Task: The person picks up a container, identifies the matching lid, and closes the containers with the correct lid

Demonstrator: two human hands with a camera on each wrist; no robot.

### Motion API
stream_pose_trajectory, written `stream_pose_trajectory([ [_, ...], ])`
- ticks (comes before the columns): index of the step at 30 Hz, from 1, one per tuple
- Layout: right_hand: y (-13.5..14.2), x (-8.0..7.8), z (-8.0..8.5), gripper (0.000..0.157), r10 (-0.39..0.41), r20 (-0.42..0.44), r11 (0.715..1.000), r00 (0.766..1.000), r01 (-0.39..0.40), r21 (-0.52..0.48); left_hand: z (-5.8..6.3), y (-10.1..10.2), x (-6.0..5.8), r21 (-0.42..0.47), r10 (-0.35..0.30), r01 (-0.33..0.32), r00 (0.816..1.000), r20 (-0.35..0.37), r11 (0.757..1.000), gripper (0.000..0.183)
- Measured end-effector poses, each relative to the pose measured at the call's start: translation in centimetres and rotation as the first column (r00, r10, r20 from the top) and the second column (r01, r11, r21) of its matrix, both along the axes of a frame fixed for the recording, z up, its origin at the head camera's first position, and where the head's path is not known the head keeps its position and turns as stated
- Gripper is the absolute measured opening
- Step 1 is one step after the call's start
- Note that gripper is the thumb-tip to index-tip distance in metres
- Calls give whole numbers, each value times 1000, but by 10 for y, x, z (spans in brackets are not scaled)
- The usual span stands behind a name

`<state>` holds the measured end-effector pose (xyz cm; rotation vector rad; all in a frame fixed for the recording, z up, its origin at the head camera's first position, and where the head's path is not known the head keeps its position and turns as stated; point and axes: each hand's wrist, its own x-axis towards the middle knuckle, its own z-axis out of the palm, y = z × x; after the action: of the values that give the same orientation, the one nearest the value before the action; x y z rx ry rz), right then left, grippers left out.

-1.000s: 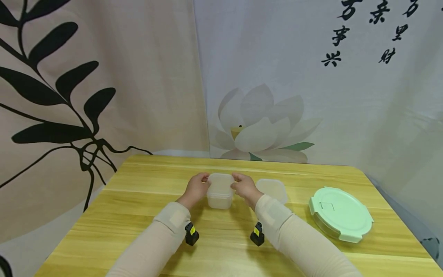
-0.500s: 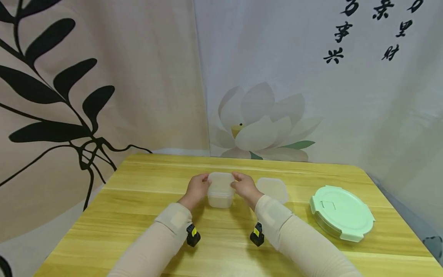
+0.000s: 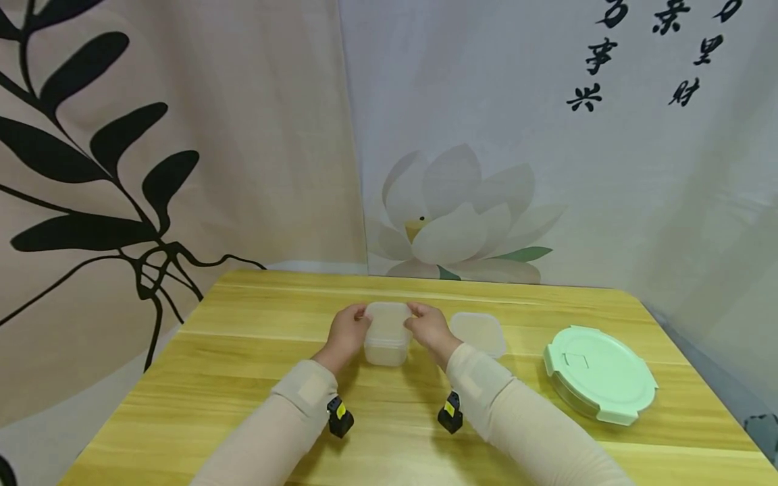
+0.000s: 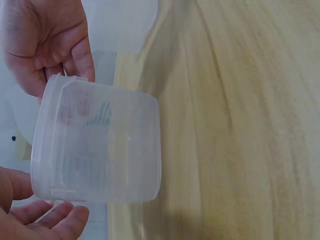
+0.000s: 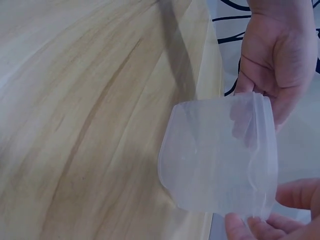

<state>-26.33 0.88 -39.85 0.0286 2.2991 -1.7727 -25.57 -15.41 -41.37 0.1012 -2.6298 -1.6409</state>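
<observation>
A translucent plastic food container (image 3: 386, 352), squarish with rounded corners, stands upright near the middle of the table. My left hand (image 3: 348, 332) grips its left side by the rim, thumb above and fingers below. On the opposite side my right hand (image 3: 430, 327) holds the rim the same way. The left wrist view shows the container's clear wall (image 4: 112, 145) with nothing visible inside. Whether a lid covers its top I cannot tell. Just beyond the right hand lies a flat translucent square piece (image 3: 479, 333), resembling a lid.
A round lunch box (image 3: 598, 374) with a pale green clip lid stands at the table's right. Light wood (image 3: 200, 405) makes up the tabletop (image 5: 75, 125). Behind its far edge hangs a printed cloth (image 3: 273, 135) with leaves, a lotus and characters.
Both hands keep their hold on the container, which stays in place. Only the head view has shifted very slightly.
</observation>
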Motion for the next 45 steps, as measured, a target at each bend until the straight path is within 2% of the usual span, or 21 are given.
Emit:
stream_pose_trajectory([
  [7,-2,1,2,52,12,-6,1000,1000,-12,16,-2,0,-3,16,29,-29,1000,9,999,35],
  [16,-1,4,-1,53,25,-9,1000,1000,-25,4,-6,-3,-1,34,12,-13,1000,3,999,36],
  [23,0,4,-6,53,31,-15,999,999,-32,-31,-9,-4,2,29,7,-6,1000,-29,1000,37],
  [34,0,5,-9,50,-2,-4,998,1000,2,-65,-7,-6,5,44,-10,9,1000,26,999,39],
  [45,1,7,-7,50,-9,39,998,999,11,-59,-6,-7,8,68,-10,8,999,32,998,36],
])
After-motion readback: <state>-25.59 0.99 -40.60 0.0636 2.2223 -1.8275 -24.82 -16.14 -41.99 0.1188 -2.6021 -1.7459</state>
